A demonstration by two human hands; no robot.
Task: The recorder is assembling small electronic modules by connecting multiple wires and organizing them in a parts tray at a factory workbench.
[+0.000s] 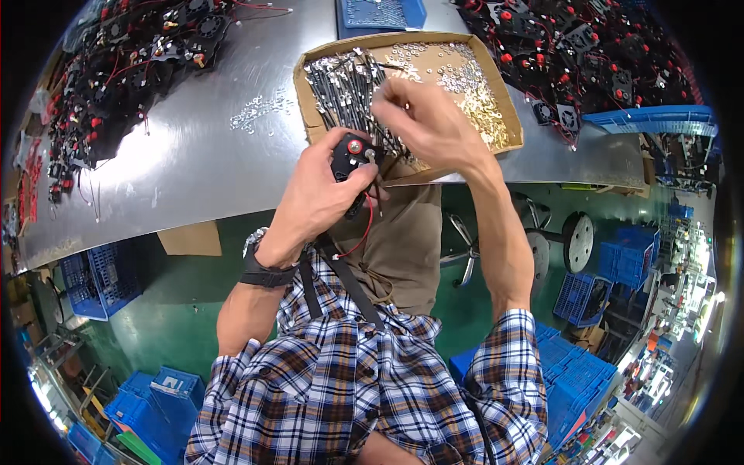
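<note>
Holding a black part (pixel 342 166) in the left hand (pixel 314 188), with thumb and fingers closed about its edges, a thin red wire (pixel 370 221) hanging nearer the body and the long axis running roughly from there toward the cardboard tray (pixel 500 89). Held just beyond and to the right, with the right hand (pixel 434 116) curled but too blurred to tell whether gripping anything, leaving the part leftward and bodyward of its fingertips. Cannot make out brand, label or writing on the part, the tray or the blue bin (pixel 356 32) beyond.
</note>
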